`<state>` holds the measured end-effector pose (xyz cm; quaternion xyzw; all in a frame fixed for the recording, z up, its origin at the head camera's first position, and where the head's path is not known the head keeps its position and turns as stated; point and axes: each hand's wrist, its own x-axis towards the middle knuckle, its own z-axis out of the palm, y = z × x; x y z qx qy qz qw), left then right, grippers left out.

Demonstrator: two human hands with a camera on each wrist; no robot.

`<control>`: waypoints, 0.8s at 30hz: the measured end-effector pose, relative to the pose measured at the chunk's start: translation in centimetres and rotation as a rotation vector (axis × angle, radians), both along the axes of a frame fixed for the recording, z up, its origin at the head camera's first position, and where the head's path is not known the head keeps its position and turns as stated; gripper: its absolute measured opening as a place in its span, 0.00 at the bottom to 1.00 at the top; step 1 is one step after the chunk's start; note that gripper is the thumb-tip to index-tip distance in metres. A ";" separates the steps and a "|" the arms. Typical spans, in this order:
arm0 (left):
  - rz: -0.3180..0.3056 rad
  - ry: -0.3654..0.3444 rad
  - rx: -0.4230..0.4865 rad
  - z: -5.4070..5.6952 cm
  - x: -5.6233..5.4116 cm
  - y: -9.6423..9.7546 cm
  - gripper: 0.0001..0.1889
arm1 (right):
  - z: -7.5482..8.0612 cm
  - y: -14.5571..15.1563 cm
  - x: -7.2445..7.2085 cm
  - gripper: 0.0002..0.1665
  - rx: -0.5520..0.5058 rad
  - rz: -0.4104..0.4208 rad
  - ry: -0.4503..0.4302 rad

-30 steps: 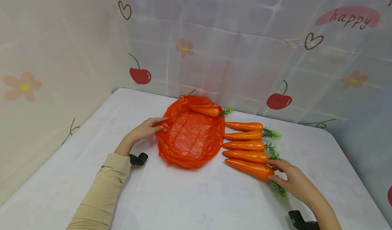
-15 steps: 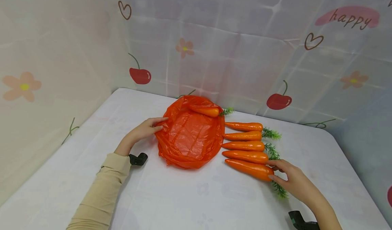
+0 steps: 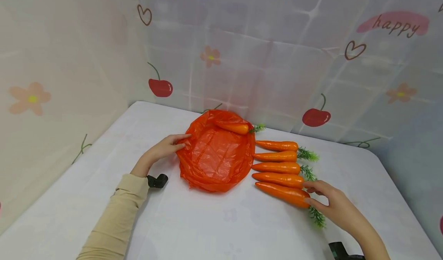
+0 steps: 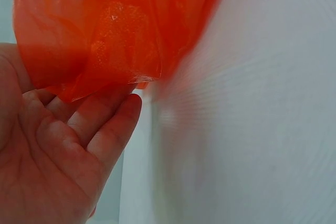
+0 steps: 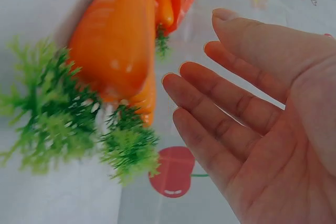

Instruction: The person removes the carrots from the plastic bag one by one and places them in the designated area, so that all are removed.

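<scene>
An orange-red plastic bag (image 3: pixel 218 156) lies spread in a rounded shape, a toy carrot (image 3: pixel 237 128) resting at its far right side with green leaves poking past the rim. My left hand (image 3: pixel 162 148) pinches the bag's left edge; in the left wrist view the film covers some fingertips. Several more carrots lie in a row right of the bag, tips toward it. My right hand (image 3: pixel 330 198) hovers at the thick end of the nearest carrot (image 3: pixel 282 194). In the right wrist view, its fingers (image 5: pixel 220 106) are extended and apart from the carrots.
A white cloth (image 3: pixel 207 229) covers the table. Behind and at the left hang printed sheets, with a cherry (image 3: pixel 316 117) among their drawings. Black wrist devices (image 3: pixel 158 180) sit below both hands.
The head view has tilted slightly, so everything sits a little lower in it. Both hands, the bag and the carrots keep their places.
</scene>
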<state>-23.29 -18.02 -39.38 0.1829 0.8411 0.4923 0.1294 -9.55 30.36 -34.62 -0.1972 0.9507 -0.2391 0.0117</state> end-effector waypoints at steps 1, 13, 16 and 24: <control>0.002 -0.002 -0.005 0.0 0.0 0.0 0.24 | 0.2 -0.2 0.0 0.24 -0.004 0.001 0.003; 0.024 -0.019 -0.014 0.1 0.1 0.3 0.24 | 3.5 -4.3 -2.1 0.23 0.004 0.121 0.122; 0.020 -0.016 -0.010 0.2 0.1 0.4 0.24 | 4.4 -5.7 -3.5 0.24 -0.023 0.143 0.129; 0.005 -0.005 -0.003 0.0 0.1 0.2 0.24 | 5.1 -9.5 -8.4 0.23 -0.299 0.223 0.090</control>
